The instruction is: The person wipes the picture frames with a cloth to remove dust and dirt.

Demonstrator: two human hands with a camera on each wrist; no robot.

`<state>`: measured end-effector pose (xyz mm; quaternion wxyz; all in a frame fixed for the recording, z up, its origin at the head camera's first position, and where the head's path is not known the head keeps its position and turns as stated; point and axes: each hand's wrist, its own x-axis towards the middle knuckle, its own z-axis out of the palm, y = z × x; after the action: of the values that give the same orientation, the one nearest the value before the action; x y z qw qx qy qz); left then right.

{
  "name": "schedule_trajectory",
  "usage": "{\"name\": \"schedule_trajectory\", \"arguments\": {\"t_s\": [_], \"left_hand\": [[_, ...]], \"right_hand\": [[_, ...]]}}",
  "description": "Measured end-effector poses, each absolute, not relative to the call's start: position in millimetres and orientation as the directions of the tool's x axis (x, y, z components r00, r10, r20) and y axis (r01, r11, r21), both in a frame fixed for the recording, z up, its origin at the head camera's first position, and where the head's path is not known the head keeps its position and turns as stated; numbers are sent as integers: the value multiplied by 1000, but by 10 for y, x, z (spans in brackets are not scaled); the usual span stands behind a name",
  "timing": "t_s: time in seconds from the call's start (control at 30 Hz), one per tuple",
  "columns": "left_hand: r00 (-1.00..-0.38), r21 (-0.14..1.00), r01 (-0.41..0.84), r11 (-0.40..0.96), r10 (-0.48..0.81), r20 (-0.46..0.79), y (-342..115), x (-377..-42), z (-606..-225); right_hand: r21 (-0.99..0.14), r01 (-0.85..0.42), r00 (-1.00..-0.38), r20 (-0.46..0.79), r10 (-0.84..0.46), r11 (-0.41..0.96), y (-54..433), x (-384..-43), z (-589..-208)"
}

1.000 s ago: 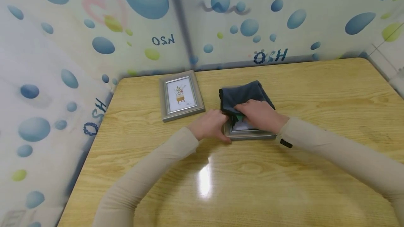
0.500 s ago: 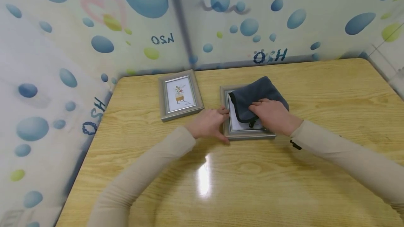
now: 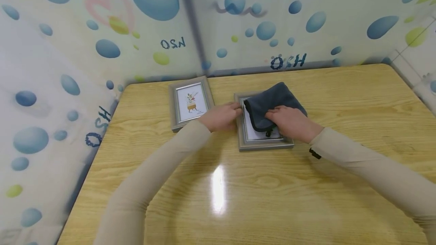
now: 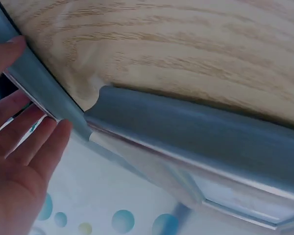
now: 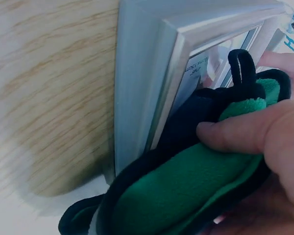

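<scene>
In the head view, my right hand (image 3: pixel 294 124) grips a folded cleaning cloth (image 3: pixel 274 105), dark blue-grey with black trim, on the glass of the right picture frame (image 3: pixel 265 147). The right wrist view shows the cloth's green side (image 5: pixel 181 188), with the thumb pressed over its fold and a black loop (image 5: pixel 242 66) sticking up. The cloth hides much of the picture. My left hand (image 3: pixel 221 117) is at that frame's left edge; in the left wrist view its fingers (image 4: pixel 46 147) are fairly straight, reaching across the border, with the thumb on the outer side.
A second picture frame (image 3: pixel 173 107), showing a potted plant print, lies to the left, its near right corner behind my left hand. Both frames lie on a wooden table (image 3: pixel 265 196) against a wall (image 3: pixel 211 22) painted with blue drops.
The cloth has shifted right with my right hand, baring the frame's left side, then stayed nearly in place. My left hand has slid from the near left corner farther up the left edge.
</scene>
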<state>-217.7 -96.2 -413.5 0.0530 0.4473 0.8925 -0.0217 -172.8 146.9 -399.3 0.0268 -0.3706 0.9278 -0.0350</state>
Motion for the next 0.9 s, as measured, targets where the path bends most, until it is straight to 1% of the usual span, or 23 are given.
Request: {"name": "schedule_trajectory", "arguments": {"t_s": [0.2,0.33,0.47,0.63,0.7,0.9], "left_hand": [[-618,51,772,633,767,-171,-882,-2276,-4093],[-617,78,764,640,761,-203,-847,-2337,-4057],[-626,100,753,650,756,-194,-843,-2358,-4051],[-625,108,758,643,764,-162,-851,-2367,-4063],[-614,114,766,632,773,-159,-856,-2376,-4063],[-618,154,747,647,761,-198,-875,-2415,-4033]], "right_hand": [[-89,-676,-729,-56,-682,731,1362,-1753,-3999],[-141,-678,-719,-75,-691,721,1259,-1745,-4007],[-176,-693,-697,-84,-712,699,1186,-1677,-4000],[-130,-741,-651,-103,-752,659,1241,-1562,-3997],[-106,-749,-647,-96,-757,654,1318,-1521,-3990],[5,-712,-702,-41,-711,702,1481,-1450,-3930]]}}
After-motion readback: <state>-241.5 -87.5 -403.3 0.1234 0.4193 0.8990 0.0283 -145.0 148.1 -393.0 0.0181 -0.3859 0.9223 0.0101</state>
